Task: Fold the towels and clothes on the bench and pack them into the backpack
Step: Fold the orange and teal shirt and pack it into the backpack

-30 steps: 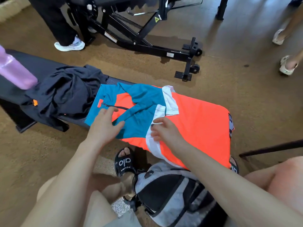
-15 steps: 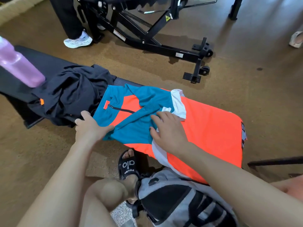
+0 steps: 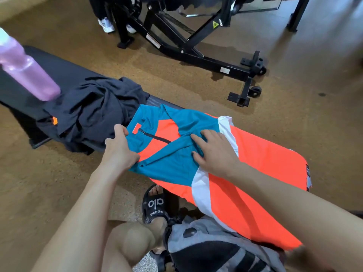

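A gym floor of brown rubber, with a black padded bench running from far left toward the near right. My left hand pinches the collar end of the orange and teal jersey, fingers curled round its left edge, while my right hand lies flat and spread on the teal sleeve folded across the chest. The jersey is laid along the bench's right half, its hem hanging off the near edge over the grey backpack on the floor between my knees. Just left of the jersey sits a crumpled dark garment, touching it, with a pink bottle beyond at far left. A black machine frame stands far behind. To fold cleanly, I judge, the right palm should pin the sleeve as the left carries the collar end over, keeping the edges square.
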Action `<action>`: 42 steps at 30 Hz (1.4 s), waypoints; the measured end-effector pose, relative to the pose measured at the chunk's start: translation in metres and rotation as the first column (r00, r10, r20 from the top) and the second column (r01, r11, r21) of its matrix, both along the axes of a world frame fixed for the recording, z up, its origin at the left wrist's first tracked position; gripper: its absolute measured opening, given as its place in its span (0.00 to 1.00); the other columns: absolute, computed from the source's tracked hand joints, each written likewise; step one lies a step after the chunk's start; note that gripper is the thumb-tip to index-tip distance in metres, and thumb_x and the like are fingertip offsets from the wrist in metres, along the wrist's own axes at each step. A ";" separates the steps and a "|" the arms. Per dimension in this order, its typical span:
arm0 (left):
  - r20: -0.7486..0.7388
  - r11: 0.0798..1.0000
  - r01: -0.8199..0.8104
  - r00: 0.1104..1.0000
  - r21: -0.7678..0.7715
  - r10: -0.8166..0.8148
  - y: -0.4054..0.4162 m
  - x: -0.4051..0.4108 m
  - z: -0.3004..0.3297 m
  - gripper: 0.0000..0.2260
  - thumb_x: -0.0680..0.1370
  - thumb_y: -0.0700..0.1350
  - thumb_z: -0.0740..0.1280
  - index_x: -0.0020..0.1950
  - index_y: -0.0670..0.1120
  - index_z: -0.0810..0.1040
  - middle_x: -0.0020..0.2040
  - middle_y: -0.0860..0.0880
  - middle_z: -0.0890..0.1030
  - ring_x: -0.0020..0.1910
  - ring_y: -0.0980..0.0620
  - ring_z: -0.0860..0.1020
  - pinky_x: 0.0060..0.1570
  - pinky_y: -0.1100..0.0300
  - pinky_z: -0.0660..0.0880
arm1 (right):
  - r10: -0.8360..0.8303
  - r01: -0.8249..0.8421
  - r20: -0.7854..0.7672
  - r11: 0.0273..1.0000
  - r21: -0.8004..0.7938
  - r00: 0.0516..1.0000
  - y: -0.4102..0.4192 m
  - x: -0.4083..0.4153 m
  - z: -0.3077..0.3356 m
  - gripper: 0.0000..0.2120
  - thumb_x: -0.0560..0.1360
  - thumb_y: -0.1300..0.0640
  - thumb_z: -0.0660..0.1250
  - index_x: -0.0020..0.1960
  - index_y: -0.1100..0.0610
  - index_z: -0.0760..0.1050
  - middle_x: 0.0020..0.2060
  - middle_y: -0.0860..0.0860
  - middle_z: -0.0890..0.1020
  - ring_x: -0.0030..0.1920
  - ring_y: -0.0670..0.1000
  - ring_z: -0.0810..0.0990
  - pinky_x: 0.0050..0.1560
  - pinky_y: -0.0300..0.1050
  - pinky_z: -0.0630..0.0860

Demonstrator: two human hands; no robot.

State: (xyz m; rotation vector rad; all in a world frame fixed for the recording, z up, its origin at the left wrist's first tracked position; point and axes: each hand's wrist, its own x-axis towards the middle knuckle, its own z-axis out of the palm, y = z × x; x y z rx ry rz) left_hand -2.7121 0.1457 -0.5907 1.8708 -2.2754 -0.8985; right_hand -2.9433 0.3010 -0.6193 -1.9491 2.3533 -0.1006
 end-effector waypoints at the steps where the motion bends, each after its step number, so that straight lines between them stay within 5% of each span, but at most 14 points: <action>1: 0.005 1.000 -0.002 1.000 -0.014 0.002 -0.003 0.000 0.001 0.27 0.69 0.36 0.74 0.54 0.52 0.59 0.52 0.40 0.69 0.37 0.45 0.71 0.30 0.57 0.65 | -0.005 0.007 0.048 0.998 -0.054 0.999 -0.007 0.000 0.003 0.22 0.76 0.49 0.65 0.66 0.59 0.76 0.54 0.58 0.77 0.55 0.61 0.75 0.56 0.56 0.72; 3: -0.006 0.999 -0.018 1.000 -0.041 0.018 -0.009 0.002 0.001 0.25 0.69 0.35 0.72 0.54 0.52 0.60 0.51 0.40 0.69 0.37 0.44 0.71 0.30 0.56 0.66 | -0.036 0.048 0.128 0.995 -0.091 0.991 -0.027 -0.002 0.011 0.19 0.73 0.53 0.66 0.62 0.59 0.78 0.51 0.58 0.77 0.53 0.61 0.76 0.54 0.56 0.72; 8: -0.020 1.000 -0.007 1.000 -0.022 0.006 -0.014 0.003 -0.001 0.20 0.69 0.40 0.73 0.50 0.49 0.64 0.49 0.44 0.70 0.38 0.46 0.73 0.30 0.55 0.65 | -0.085 0.105 0.395 0.994 -0.030 0.915 -0.093 -0.003 0.031 0.23 0.75 0.57 0.66 0.70 0.56 0.72 0.62 0.57 0.75 0.64 0.59 0.73 0.63 0.53 0.71; 11: -0.028 1.000 -0.002 1.000 -0.029 0.001 -0.023 0.002 0.002 0.14 0.70 0.48 0.73 0.44 0.48 0.67 0.45 0.44 0.75 0.42 0.45 0.75 0.33 0.54 0.65 | -0.054 0.051 0.429 0.999 0.018 0.902 -0.132 -0.002 0.039 0.27 0.75 0.60 0.66 0.74 0.55 0.68 0.68 0.56 0.75 0.69 0.58 0.72 0.67 0.54 0.70; 14: 0.002 0.992 0.037 0.999 -0.120 -0.037 -0.033 0.006 0.000 0.08 0.72 0.42 0.69 0.42 0.47 0.69 0.42 0.46 0.77 0.43 0.45 0.76 0.32 0.54 0.65 | -0.057 0.003 0.451 0.993 0.120 0.891 -0.166 0.002 0.041 0.31 0.74 0.61 0.66 0.76 0.53 0.64 0.70 0.56 0.75 0.68 0.58 0.74 0.65 0.52 0.73; 18: -0.040 0.972 0.047 0.998 -0.228 -0.058 -0.043 0.016 0.000 0.12 0.70 0.39 0.70 0.40 0.50 0.68 0.40 0.50 0.76 0.41 0.46 0.74 0.31 0.55 0.64 | -0.085 -0.020 0.466 0.976 0.215 0.881 -0.205 0.008 0.034 0.24 0.73 0.64 0.64 0.69 0.56 0.69 0.64 0.56 0.78 0.62 0.58 0.77 0.57 0.48 0.76; 23: -0.150 0.931 0.126 0.971 -0.342 -0.187 -0.048 0.023 0.001 0.16 0.70 0.35 0.69 0.43 0.52 0.66 0.40 0.52 0.74 0.41 0.47 0.71 0.36 0.53 0.63 | -0.085 -0.051 0.460 0.960 0.274 0.884 -0.236 0.013 0.035 0.26 0.68 0.61 0.74 0.65 0.55 0.74 0.53 0.50 0.78 0.52 0.53 0.77 0.47 0.43 0.74; 26: -0.151 0.912 0.148 0.964 -0.382 -0.220 -0.047 0.016 0.006 0.15 0.69 0.34 0.67 0.44 0.51 0.67 0.40 0.53 0.73 0.43 0.46 0.70 0.40 0.49 0.67 | -0.009 -0.107 0.390 0.955 0.275 0.921 -0.243 0.013 0.041 0.11 0.70 0.61 0.73 0.52 0.58 0.82 0.45 0.52 0.80 0.46 0.53 0.78 0.39 0.41 0.74; 29: -0.183 0.909 0.109 0.963 -0.402 -0.196 -0.048 0.015 0.010 0.15 0.68 0.33 0.66 0.44 0.51 0.67 0.42 0.52 0.73 0.43 0.46 0.70 0.40 0.48 0.68 | 0.046 -0.125 0.394 0.976 0.179 0.918 -0.245 0.012 0.054 0.06 0.71 0.62 0.71 0.43 0.54 0.76 0.36 0.46 0.74 0.40 0.50 0.73 0.29 0.34 0.65; 42: -0.505 0.894 -0.135 0.856 -0.427 -0.112 -0.035 -0.003 0.042 0.14 0.68 0.38 0.67 0.49 0.48 0.68 0.40 0.51 0.75 0.39 0.50 0.74 0.41 0.52 0.73 | -0.006 0.019 0.573 1.000 -0.016 0.820 -0.206 -0.021 0.103 0.09 0.72 0.63 0.69 0.47 0.51 0.78 0.38 0.42 0.78 0.39 0.41 0.76 0.40 0.37 0.72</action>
